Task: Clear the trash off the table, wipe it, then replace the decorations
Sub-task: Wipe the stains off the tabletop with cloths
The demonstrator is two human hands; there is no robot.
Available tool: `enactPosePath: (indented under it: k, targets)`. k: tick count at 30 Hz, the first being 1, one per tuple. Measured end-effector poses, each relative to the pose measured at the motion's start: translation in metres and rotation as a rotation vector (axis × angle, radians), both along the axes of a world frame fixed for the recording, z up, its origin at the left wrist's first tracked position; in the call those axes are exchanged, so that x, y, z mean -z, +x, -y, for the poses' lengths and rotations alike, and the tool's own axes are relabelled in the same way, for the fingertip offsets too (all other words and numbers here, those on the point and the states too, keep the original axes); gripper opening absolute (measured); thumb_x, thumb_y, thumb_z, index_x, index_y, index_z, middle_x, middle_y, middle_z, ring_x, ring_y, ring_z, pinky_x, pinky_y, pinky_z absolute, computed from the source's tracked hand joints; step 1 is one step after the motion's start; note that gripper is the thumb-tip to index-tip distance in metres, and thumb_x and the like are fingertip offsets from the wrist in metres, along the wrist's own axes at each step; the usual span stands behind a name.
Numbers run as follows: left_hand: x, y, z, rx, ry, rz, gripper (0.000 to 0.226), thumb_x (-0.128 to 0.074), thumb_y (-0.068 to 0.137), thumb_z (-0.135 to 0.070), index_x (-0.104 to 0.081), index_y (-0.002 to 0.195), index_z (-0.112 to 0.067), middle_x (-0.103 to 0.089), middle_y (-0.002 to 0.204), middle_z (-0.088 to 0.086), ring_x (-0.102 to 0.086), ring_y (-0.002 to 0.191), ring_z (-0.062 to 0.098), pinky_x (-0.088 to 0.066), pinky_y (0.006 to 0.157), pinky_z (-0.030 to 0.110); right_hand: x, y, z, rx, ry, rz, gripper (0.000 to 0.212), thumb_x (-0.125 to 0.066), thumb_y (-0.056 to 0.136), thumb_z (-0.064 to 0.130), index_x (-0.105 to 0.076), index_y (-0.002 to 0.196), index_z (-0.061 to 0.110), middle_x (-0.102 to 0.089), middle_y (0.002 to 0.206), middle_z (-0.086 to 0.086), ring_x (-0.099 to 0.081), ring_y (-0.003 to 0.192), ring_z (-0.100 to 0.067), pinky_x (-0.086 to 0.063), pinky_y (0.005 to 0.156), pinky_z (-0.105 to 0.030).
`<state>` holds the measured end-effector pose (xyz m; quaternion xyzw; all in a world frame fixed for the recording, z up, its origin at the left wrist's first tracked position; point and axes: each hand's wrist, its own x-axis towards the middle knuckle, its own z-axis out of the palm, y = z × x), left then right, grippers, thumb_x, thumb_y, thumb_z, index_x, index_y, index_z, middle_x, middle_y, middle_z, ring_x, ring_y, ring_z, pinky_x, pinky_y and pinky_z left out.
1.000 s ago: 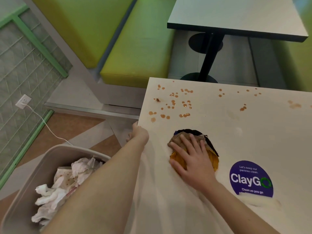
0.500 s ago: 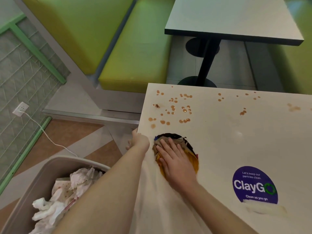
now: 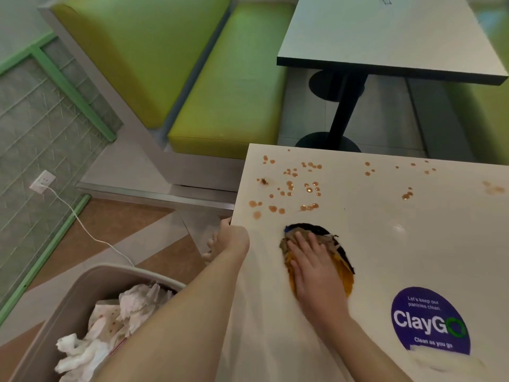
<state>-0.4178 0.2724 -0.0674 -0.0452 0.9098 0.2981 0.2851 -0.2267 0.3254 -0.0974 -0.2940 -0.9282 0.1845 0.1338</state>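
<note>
Head view: the right hand [image 3: 314, 267] lies flat, fingers spread, pressing an orange and dark cloth [image 3: 340, 260] on the white surface [image 3: 385, 244], just below brown droplets [image 3: 292, 188]. The left hand [image 3: 232, 239] has its fingers curled over the surface's left edge. A bin [image 3: 68, 304] with crumpled paper [image 3: 110, 326] stands beside it

Purple sticker [image 3: 430, 322] on table [image 3: 385, 244], "ClayGo", "Clean as you go"
</note>
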Motion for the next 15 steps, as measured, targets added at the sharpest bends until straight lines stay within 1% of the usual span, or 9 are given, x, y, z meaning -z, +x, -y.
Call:
enactPosePath:
  k: [1,2,4,7,9,12,15]
  targets:
    - [0.002,-0.004,0.000,0.027,-0.049,-0.037,0.050,-0.031,0.090,-0.017,-0.051,0.131,-0.038,-0.051,0.134,0.002,-0.036,0.129,0.025,-0.021,0.108,0.046,-0.003,0.002,-0.016,0.080,-0.020,0.011,0.046,-0.030,0.102,0.029,-0.052,0.142,0.018,-0.038,0.155,0.002,-0.023,0.148,-0.018,-0.013,0.121,-0.034]
    - [0.000,-0.006,0.000,0.041,-0.053,-0.069,0.047,-0.031,0.091,-0.019,-0.054,0.130,-0.034,-0.053,0.133,0.001,-0.038,0.127,0.025,-0.022,0.106,0.046,-0.004,0.002,-0.034,0.152,-0.057,0.001,0.046,-0.030,0.103,0.029,-0.051,0.142,0.017,-0.037,0.155,0.001,-0.022,0.148,-0.018,-0.011,0.122,-0.033]
    - [0.002,-0.018,-0.005,0.084,-0.046,-0.128,0.044,-0.025,0.099,-0.027,-0.057,0.129,-0.025,-0.055,0.133,0.004,-0.043,0.125,0.027,-0.028,0.106,0.045,-0.007,-0.002,-0.061,0.281,-0.132,-0.041,0.045,-0.029,0.105,0.027,-0.047,0.145,0.017,-0.035,0.156,0.002,-0.019,0.149,-0.016,-0.008,0.122,-0.032]
    - [0.011,-0.036,-0.016,0.107,0.020,-0.101,0.057,-0.015,0.103,-0.045,-0.056,0.132,-0.016,-0.056,0.134,0.008,-0.045,0.126,0.031,-0.034,0.107,0.047,-0.011,-0.019,-0.093,0.388,-0.268,-0.191,0.045,-0.025,0.107,0.029,-0.043,0.147,0.021,-0.036,0.155,0.006,-0.019,0.148,-0.009,-0.011,0.123,-0.033]
    - [0.015,-0.046,-0.023,0.093,0.079,-0.056,0.066,-0.013,0.102,-0.053,-0.057,0.130,-0.012,-0.057,0.132,0.010,-0.048,0.126,0.033,-0.036,0.105,0.044,-0.011,-0.037,-0.115,0.443,-0.300,-0.235,0.044,-0.024,0.107,0.031,-0.041,0.148,0.025,-0.037,0.155,0.006,-0.019,0.148,-0.008,-0.013,0.123,-0.035]
    - [0.019,-0.051,-0.031,0.078,0.156,-0.008,0.074,-0.010,0.100,-0.061,-0.057,0.132,-0.014,-0.058,0.131,0.010,-0.051,0.122,0.032,-0.035,0.101,0.042,-0.011,-0.069,-0.139,0.430,-0.333,-0.223,0.045,-0.024,0.107,0.033,-0.041,0.148,0.025,-0.036,0.156,0.005,-0.019,0.148,-0.010,-0.014,0.123,-0.036]
    - [0.027,-0.054,-0.034,0.082,0.188,-0.033,0.074,-0.009,0.098,-0.063,-0.059,0.129,-0.019,-0.061,0.126,0.007,-0.052,0.120,0.031,-0.035,0.098,0.040,-0.015,-0.094,-0.137,0.271,-0.274,-0.141,0.045,-0.025,0.107,0.032,-0.039,0.150,0.022,-0.032,0.158,0.005,-0.016,0.149,-0.010,-0.008,0.123,-0.031]
